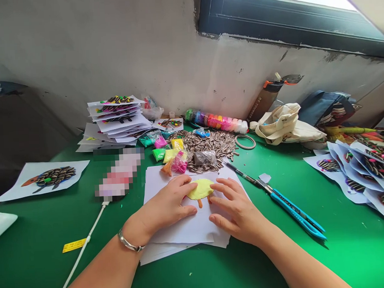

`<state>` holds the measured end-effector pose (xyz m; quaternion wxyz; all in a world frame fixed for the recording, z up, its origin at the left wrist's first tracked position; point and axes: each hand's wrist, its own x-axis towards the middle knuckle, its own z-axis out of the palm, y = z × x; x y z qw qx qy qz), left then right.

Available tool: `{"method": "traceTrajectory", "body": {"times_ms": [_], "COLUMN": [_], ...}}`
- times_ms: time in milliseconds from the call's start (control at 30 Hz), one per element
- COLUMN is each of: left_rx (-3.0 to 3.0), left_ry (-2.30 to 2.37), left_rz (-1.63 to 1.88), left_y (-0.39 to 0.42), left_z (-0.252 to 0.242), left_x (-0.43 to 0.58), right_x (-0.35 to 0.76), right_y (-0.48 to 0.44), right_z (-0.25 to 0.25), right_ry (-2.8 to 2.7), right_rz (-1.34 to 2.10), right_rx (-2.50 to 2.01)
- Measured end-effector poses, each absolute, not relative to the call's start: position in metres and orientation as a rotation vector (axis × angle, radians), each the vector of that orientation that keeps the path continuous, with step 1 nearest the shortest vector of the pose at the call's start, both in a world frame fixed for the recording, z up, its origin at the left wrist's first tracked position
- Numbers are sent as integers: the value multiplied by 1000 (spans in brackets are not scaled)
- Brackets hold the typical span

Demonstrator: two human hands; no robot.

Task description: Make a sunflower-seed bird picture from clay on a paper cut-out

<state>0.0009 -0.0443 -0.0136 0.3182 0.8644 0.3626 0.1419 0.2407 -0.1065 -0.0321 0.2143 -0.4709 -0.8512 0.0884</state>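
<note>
1. Two bare hands fill the middle of my head view, and the yellow clay shape (200,188) lies between them on white paper (180,233).
2. The left hand (169,202) is on the shape's left side, its fingers loosely bent and parted from the thumb. I see a fingertip at the yellow edge; the thumb points across the paper below it. It grips nothing that I can make out.
3. The right hand (237,205) has its fingers spread, the index fingertip at the shape's right edge. It has no grip on anything either; I cannot tell how hard either hand presses.
4. Two brown legs (200,203) stick out from the shape's near edge, the right one partly behind a finger.
5. Just beyond the paper I have small bags of clay (168,155) and a heap of striped seeds (223,140).
6. Right of the right hand, a blue-handled tool (298,213) lies on the green table (168,283).
</note>
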Motion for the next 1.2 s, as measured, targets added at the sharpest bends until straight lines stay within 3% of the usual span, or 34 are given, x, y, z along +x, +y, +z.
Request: {"method": "traceTrajectory", "body": {"times_ms": [1200], "left_rx": [2270], "left_ry": [986], "left_rz": [340], "left_y": [-45], "left_z": [-9], "left_x": [2], "right_x": [236], "right_y": [-108], "right_z": [-30], "right_ry": [-2470], "right_rz": [250], "right_rx": [-1231]}}
